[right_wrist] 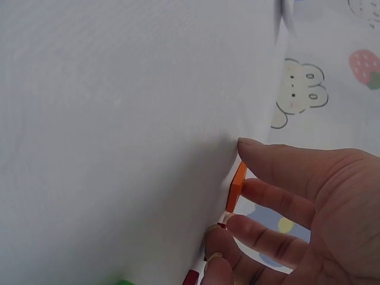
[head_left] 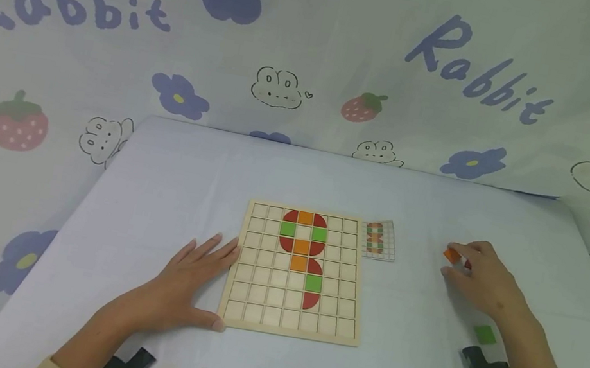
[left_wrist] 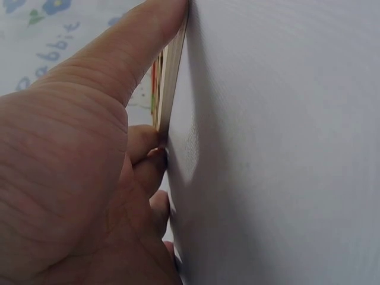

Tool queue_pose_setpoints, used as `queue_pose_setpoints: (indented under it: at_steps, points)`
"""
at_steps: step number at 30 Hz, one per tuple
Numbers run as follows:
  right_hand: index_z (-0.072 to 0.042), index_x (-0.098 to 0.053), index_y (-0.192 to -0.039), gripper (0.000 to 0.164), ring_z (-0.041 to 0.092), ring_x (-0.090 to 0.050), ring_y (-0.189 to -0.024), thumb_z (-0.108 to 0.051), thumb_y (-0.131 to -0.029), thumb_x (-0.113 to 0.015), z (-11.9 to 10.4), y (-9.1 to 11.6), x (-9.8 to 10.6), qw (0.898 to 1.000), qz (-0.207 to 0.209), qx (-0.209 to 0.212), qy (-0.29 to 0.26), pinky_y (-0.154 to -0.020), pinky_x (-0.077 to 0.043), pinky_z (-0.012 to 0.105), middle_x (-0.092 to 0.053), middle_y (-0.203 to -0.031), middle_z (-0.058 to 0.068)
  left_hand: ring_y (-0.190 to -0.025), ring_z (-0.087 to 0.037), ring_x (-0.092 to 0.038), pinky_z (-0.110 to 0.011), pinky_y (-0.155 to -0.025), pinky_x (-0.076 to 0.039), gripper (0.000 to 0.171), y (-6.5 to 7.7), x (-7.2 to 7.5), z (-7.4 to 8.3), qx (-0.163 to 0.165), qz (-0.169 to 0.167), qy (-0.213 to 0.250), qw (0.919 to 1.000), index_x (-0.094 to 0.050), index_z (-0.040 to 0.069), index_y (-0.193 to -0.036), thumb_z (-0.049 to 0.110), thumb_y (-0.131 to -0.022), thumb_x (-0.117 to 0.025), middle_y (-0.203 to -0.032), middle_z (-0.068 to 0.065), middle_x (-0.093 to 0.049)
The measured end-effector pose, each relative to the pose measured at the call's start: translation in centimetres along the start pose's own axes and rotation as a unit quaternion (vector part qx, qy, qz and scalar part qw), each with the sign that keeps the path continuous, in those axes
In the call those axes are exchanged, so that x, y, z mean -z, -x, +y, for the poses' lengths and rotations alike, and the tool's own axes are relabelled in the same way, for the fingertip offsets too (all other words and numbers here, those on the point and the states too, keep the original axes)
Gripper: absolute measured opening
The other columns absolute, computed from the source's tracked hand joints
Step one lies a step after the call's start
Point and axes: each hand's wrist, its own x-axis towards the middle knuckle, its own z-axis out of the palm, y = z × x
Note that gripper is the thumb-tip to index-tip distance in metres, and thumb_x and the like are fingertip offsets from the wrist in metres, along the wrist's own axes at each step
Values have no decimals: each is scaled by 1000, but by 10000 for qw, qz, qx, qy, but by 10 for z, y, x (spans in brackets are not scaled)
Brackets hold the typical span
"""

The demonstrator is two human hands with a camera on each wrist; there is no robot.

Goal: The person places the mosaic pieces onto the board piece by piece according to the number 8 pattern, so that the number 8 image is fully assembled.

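A square wooden grid board [head_left: 288,332] lies at the table's middle, holding red quarter-round tiles, orange square tiles and green square tiles. My left hand [head_left: 174,291] rests at the board's left edge, fingers extended and thumb near the lower corner. In the left wrist view its thumb [left_wrist: 113,56] lies along the board's side [left_wrist: 171,83]. To the right, away from the board, my right hand [head_left: 486,284] has thumb and index finger curled about an orange square tile [head_left: 451,255]. The right wrist view shows that orange tile at the table surface, the index finger touching it.
A small pattern card [head_left: 390,242] lies against the board's upper right side. Beneath the right forearm is a loose green tile [head_left: 484,334]. Red tiles [right_wrist: 190,278] lie near the right fingers, partly hidden. Patterned cloth [head_left: 317,51] rises behind the white table.
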Motion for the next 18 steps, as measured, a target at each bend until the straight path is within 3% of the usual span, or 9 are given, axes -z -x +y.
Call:
queue_pose_setpoints:
  at_steps: [12, 18]
  points:
    - [3, -55, -146, 53, 45, -56, -111, -21, -101, -67, -1, 0, 0, 9999, 74, -100, -32, -77, -54, 57, -41, -141, 36, -161, -28, -1, -57, -128, 1, 121, 0, -1, -1, -5, 21, 44, 10000, -25, 19, -168, 51, -73, -92, -174, 6, -15]
    - [1, -61, -139, 44, 44, -59, -104, -17, -99, -68, 3, -1, -1, 9997, 205, -128, -67, -76, -54, 56, -58, -122, 31, -161, -27, -1, -57, -128, 1, 122, -1, -2, -3, -3, 15, 47, 10000, -24, 20, -168, 52, -72, -92, -174, 8, -14]
